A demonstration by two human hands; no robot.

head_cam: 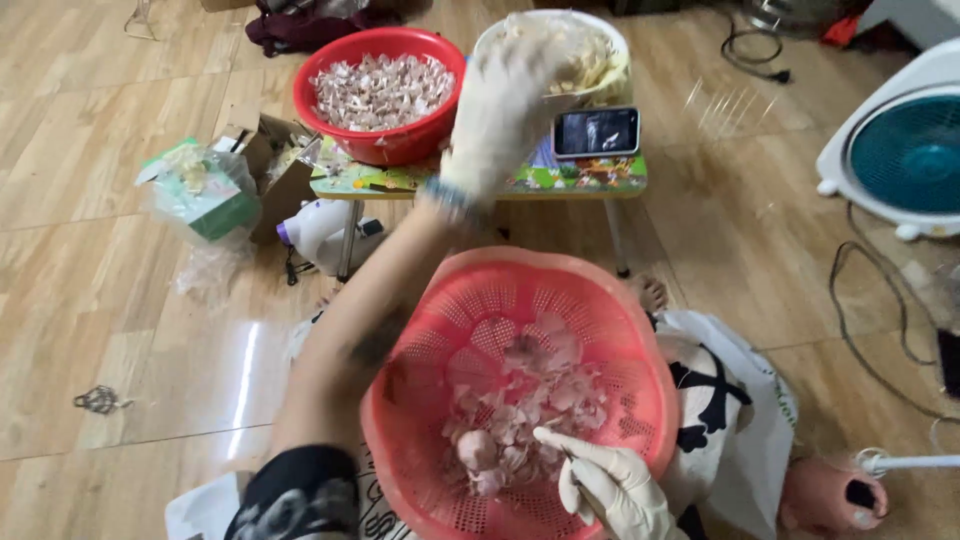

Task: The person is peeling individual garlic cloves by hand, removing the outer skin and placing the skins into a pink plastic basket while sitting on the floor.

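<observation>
While the left hand (503, 110), in a pale thin glove, reaches up and away over the low table (580, 178), its fingers blur against the white bowl (610, 40), so I cannot tell whether they are curled round anything or spread. That bowl is round and smooth-rimmed, heaped with pale yellowish peeled cloves, and it stands at the table's far right, just behind a small phone (596, 132) lying flat with a lit screen. Beside it sits a glossy red basin (385, 140), filled nearly to the rim with papery pinkish-white skins. Close under the camera is the pink colander (420, 330), a round plastic one with slotted walls and a thick rolled rim; garlic pieces (525, 400) and flaky skins lie heaped in its bottom, leaving the upper walls bare. The right hand (610, 485), also gloved, rests inside the near rim, fingers drawn together in a pinch on a thin small blade or sliver that is hard to make out, touching the heap's edge. The wood-pattern floor (90, 300) lies open to the left, though a crumpled clear bag with a green box (200, 195) sits near the table leg. To the right a white fan (900, 150) and dark cables crowd the floor.
</observation>
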